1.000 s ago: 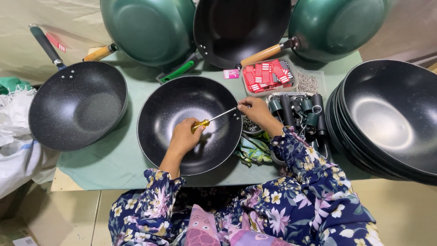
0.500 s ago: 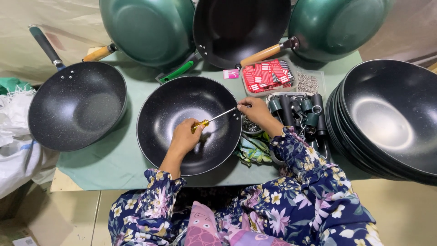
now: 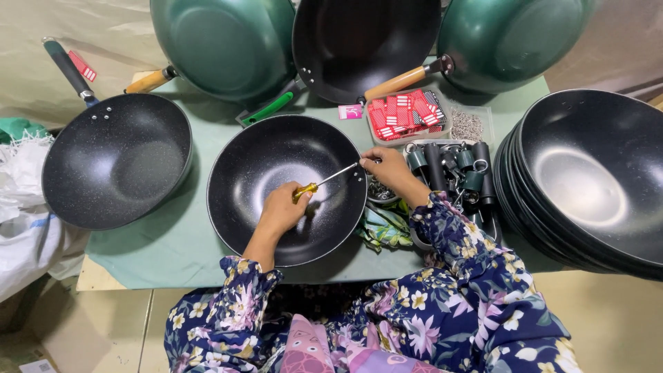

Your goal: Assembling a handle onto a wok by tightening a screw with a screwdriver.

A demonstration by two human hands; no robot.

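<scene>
Green-covered table (image 3: 173, 242) bears black wok (image 3: 276, 173); left hand (image 3: 283, 211) grips screwdriver (image 3: 324, 181).

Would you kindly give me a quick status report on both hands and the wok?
Left hand grips screwdriver, tip at wok rim. Right hand steadies rim outside. Nothing in the way.

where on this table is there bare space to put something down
Green cloth shows between the left pan and the middle pan, along the near edge. Crowded right of the middle pan: handles, red packets, stacked pans.
</scene>
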